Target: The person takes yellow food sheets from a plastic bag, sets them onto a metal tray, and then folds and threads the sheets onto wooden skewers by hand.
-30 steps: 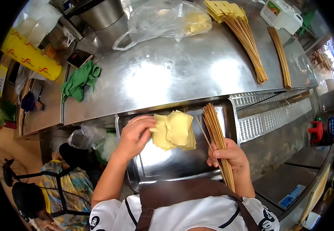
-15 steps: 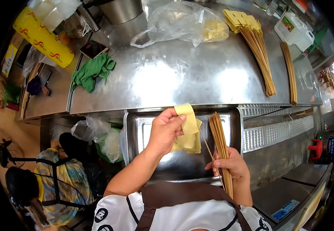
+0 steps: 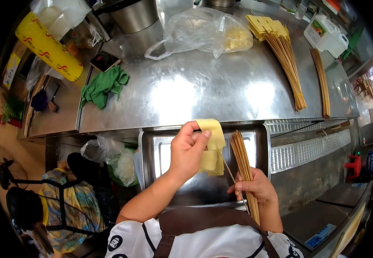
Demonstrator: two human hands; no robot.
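Note:
Thin yellow tofu skin sheets [image 3: 212,144] hang folded from my left hand [image 3: 185,152], pinched between thumb and fingers. My right hand [image 3: 258,185] is closed around a bundle of wooden skewers [image 3: 243,159]. One single skewer [image 3: 228,170] stands apart from the bundle, held at the fingertips, and its upper end reaches the lower edge of the sheets. Whether its tip pierces them I cannot tell. Below both hands lies a deep steel tray [image 3: 178,189].
On the steel table [image 3: 152,99] lie skewers with yellow sheets [image 3: 283,56], another skewer bundle [image 3: 320,86], a clear plastic bag [image 3: 186,32], a green cloth [image 3: 104,86] and a phone [image 3: 104,61]. A white jug [image 3: 324,34] stands back right. A person's patterned clothing [image 3: 68,206] shows lower left.
My left hand has turned slightly and shifted a little right and down with the sheets, which now hang straighter. The right hand keeps hold of the skewers, almost unmoved.

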